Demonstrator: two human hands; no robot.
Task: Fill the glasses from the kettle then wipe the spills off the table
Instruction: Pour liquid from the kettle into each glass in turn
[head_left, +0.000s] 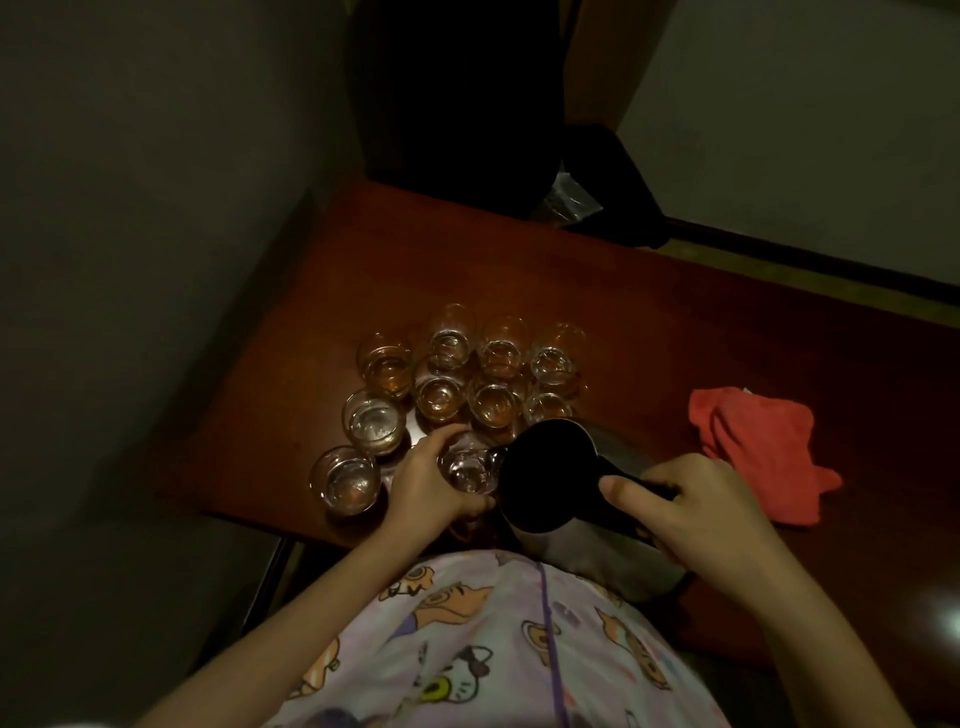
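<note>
This looks like a room in a home, dimly lit: a small reddish wooden table (649, 312) stands in a corner between plain walls (130, 208), with many drinking glasses (447, 374) on it, and the person wears cartoon-print pyjamas (493, 649) (home clothing).

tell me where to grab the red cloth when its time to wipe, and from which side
Take the red cloth by its bunched upper mound, coming straight down from above with the right hand, once it has set down the kettle. The cloth lies crumpled on the table to that hand's right, apart from the glasses, so its raised folds offer the easiest pinch.
</note>
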